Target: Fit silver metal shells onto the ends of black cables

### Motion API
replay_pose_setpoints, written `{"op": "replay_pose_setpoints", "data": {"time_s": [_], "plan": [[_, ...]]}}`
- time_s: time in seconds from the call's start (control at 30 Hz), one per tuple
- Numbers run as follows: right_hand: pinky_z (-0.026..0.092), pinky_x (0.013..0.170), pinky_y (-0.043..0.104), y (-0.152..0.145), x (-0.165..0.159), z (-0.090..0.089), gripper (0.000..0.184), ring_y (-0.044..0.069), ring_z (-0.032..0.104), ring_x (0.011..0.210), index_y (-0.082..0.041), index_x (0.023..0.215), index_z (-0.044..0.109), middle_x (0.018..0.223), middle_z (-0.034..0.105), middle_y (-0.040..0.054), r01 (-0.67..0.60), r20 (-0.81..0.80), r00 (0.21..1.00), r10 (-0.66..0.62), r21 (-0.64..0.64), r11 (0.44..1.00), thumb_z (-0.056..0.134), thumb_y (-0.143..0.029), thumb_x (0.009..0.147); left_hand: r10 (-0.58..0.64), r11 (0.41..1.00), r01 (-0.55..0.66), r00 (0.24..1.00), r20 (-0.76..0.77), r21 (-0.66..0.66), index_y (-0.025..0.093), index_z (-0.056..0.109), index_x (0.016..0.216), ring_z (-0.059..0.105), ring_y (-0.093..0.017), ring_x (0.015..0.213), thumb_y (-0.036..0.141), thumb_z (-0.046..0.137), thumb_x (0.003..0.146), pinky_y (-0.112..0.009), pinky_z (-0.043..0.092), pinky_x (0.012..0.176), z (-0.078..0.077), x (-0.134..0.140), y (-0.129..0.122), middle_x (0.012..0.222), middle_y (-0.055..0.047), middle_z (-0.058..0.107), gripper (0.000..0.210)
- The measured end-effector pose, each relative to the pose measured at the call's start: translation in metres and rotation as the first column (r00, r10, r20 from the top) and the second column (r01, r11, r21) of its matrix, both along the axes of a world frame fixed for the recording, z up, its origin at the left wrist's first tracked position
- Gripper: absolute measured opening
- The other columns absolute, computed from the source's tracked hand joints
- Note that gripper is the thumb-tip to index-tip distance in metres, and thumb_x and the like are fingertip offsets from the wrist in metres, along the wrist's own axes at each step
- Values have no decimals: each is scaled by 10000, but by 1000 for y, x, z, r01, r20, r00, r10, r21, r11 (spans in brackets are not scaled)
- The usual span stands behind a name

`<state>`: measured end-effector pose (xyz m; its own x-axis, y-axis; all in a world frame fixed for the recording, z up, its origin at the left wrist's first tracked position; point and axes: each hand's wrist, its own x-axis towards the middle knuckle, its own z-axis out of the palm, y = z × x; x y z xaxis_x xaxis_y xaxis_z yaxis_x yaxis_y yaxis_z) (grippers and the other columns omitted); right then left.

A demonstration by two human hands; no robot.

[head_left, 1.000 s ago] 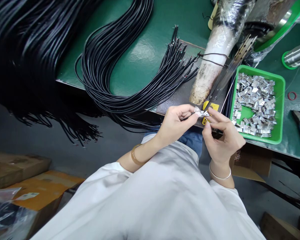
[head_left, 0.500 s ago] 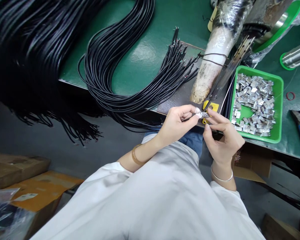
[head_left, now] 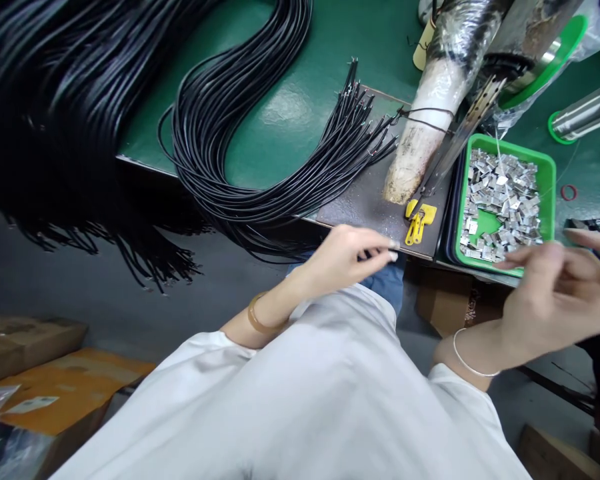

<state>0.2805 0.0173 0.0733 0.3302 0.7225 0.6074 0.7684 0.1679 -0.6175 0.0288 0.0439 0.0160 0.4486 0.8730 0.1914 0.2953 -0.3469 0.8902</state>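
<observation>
My left hand (head_left: 343,260) is at the table's front edge, thumb and fingertips brought together on what looks like the end of a black cable (head_left: 370,253), mostly hidden by the fingers. The metal piece is not visible there. My right hand (head_left: 555,287) is blurred at the right, its fingers apart, beside the front corner of a green tray (head_left: 550,200) of small metal connector shells (head_left: 517,213). Its fingertips overlap the pliers (head_left: 593,225), whose handles are largely covered; I cannot tell whether they touch.
A thick bundle of black cables (head_left: 200,153) curves over the green table (head_left: 275,107). Yellow clips (head_left: 417,223) lie below a plastic-wrapped white tube (head_left: 415,153). A solder wire spool (head_left: 580,117) and a red ring (head_left: 569,193) sit at right. Cardboard boxes (head_left: 70,380) stand on the floor.
My right hand has left the metal connector piece at my left fingertips and swung right, past the tray to the pliers. My left hand has shifted slightly down, and the yellow clips are now uncovered.
</observation>
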Motion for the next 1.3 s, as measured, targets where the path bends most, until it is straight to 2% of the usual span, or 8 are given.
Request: {"op": "replay_pose_setpoints", "data": {"time_s": [0.17, 0.43, 0.77, 1.03, 1.13, 1.2, 1.23, 1.3], "plan": [[501, 656, 292, 43, 44, -30, 144, 147, 636, 619, -203, 902, 623, 757, 662, 17, 203, 381, 917, -116, -196, 959, 703, -245, 790, 549, 802, -475, 826, -132, 363, 163, 719, 1085, 635, -271, 1104, 278, 598, 951, -411, 504, 951, -3, -17, 40, 1138, -116, 722, 213], [391, 757, 304, 80, 75, -42, 65, 143, 589, 721, -220, 795, 633, 780, 689, 8, 257, 562, 827, 8, -391, 884, 693, -246, 791, 450, 852, -281, 825, -343, 442, 102, 740, 1073, 640, -227, 856, 181, 492, 963, -348, 489, 808, -8, -26, 36, 904, -111, 699, 282], [372, 715, 302, 61, 75, -35, 87, 158, 608, 686, -242, 782, 596, 770, 679, -5, 204, 593, 801, 78, -393, 897, 678, -237, 756, 687, 678, -633, 726, -17, 373, 149, 715, 1102, 481, -113, 619, 222, 551, 955, -268, 416, 692, -9, -40, 38, 797, -17, 624, 231], [392, 704, 303, 62, 60, -36, 82, 142, 589, 667, -235, 797, 590, 793, 686, 9, 145, 579, 807, 116, -385, 911, 661, -270, 818, 388, 853, -220, 875, -291, 473, 127, 726, 908, 585, -237, 893, 248, 574, 952, -365, 467, 837, -5, -18, 28, 899, -105, 700, 199], [455, 655, 287, 60, 65, -40, 71, 135, 590, 628, -225, 807, 592, 802, 692, 26, 91, 483, 875, 34, -233, 968, 653, -258, 792, 229, 931, -135, 940, -254, 340, 133, 730, 910, 615, -238, 900, 212, 558, 947, -363, 472, 851, 6, -19, 21, 882, -101, 735, 193], [466, 585, 288, 55, 68, -41, 86, 171, 651, 687, -223, 802, 603, 823, 716, 61, 80, 428, 903, -28, -104, 991, 665, -246, 748, -97, 986, 116, 983, -157, 118, 155, 733, 879, 652, -199, 828, 205, 574, 938, -316, 480, 801, 17, -24, 17, 853, -76, 759, 177], [465, 556, 295, 52, 67, -41, 95, 189, 675, 706, -222, 801, 612, 825, 726, 76, 82, 404, 913, -53, -53, 995, 669, -237, 727, -338, 941, 338, 937, -90, -18, 167, 737, 859, 666, -173, 768, 194, 573, 933, -284, 483, 753, 21, -27, 15, 830, -67, 764, 182], [482, 536, 320, 45, 62, -38, 113, 216, 702, 708, -222, 799, 627, 809, 734, 87, 76, 318, 945, -73, 1, 997, 685, -228, 702, -695, 672, 698, 710, 115, -247, 177, 748, 886, 648, -147, 646, 225, 560, 939, -249, 474, 635, 24, -33, 11, 750, -66, 747, 200]]}}
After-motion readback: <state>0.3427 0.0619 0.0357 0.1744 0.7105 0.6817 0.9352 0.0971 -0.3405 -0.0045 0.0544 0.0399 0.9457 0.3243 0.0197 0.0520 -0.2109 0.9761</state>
